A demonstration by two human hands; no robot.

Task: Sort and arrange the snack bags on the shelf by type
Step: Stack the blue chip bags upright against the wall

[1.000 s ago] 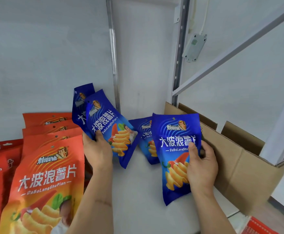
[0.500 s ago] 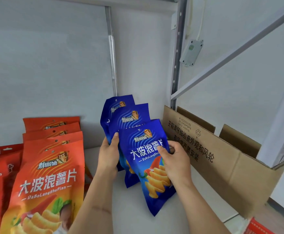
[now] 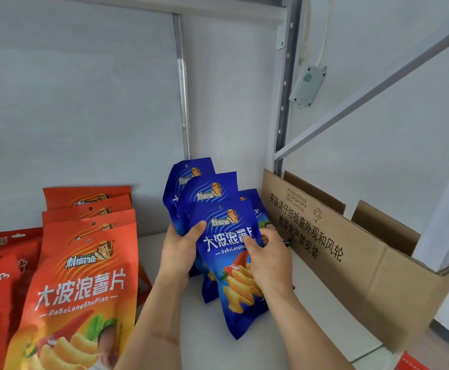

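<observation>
squaring the blue bags (image 3: pixel 226 236) is best done with edges flush; they are pinched by left hand (image 3: pixel 178 249) and right hand (image 3: pixel 268 260) on the shelf (image 3: pixel 284 343).

Stack of chip bags (image 3: pixel 226 236) stands overlapped mid-shelf (image 3: pixel 311 340), each bag in front of the next, rearmost near the back wall (image 3: pixel 84 102). Left hand (image 3: pixel 178 252) grips the stack's left edge, right hand (image 3: pixel 268 260) its right. Second bag row (image 3: pixel 84 263) stands left of them; cardboard box (image 3: pixel 351 263) right.
</observation>
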